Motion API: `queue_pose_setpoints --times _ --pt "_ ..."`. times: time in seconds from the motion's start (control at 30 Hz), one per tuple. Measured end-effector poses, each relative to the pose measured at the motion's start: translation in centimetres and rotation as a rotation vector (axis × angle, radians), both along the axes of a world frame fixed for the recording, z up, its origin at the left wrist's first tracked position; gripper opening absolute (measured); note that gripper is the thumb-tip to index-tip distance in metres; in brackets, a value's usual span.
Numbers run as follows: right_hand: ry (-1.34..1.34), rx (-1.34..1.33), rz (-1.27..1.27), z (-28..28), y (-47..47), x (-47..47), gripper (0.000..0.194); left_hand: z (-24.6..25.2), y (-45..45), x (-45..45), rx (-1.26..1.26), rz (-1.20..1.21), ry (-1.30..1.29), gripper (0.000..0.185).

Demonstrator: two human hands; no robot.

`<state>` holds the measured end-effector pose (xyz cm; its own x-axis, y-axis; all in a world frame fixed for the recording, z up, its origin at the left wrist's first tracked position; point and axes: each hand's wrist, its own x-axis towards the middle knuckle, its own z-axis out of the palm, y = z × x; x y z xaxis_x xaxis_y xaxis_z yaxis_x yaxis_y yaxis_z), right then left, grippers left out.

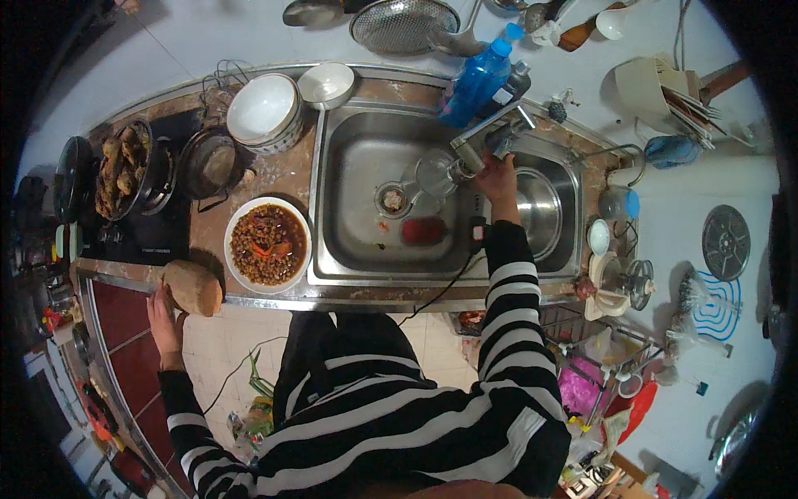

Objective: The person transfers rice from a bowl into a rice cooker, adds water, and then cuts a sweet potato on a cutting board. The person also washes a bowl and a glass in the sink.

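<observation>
My right hand (499, 178) reaches over the divider of the steel double sink (349, 150), close beneath the faucet (477, 143). A clear glass vessel (436, 173) lies to its left, tilted over the larger basin; whether my fingers hold it is hidden. A red object (423, 231) lies in that basin near the drain (393, 199). My left hand (165, 321) touches the left side of a big brown root vegetable (194, 288) at the counter's front edge; its grip is unclear. Right of it stands a white bowl of beans in broth (268, 245).
Stacked bowls (262, 109) and a single bowl (326, 85) stand behind the counter's left part. A pot of food (124, 171) is on the black cooktop (143, 240). A blue bottle (477, 81) stands behind the sink. A black cable (446, 287) crosses the front edge.
</observation>
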<state>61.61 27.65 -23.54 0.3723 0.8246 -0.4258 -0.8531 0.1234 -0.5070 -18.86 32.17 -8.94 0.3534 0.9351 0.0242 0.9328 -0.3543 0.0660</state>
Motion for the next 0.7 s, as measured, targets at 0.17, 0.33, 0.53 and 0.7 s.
queue_pose_setpoints --times 0.17,0.33,0.53,0.7 --pt "-0.022 -0.011 -0.082 1.2 0.5 -0.6 0.053 -0.1 0.1 0.0 0.022 -0.029 0.039 0.081" --pt "-0.029 0.109 -0.057 1.2 1.0 -0.6 0.048 -0.1 0.2 0.0 0.010 0.015 0.017 0.078" --pt "0.075 -0.100 -0.123 1.0 1.2 2.0 0.037 0.4 -0.1 0.6 0.006 -0.036 -0.002 0.075" --pt "-0.022 -0.139 0.119 2.1 1.1 2.7 0.038 1.8 -0.5 1.7 0.024 0.044 -0.034 0.075"
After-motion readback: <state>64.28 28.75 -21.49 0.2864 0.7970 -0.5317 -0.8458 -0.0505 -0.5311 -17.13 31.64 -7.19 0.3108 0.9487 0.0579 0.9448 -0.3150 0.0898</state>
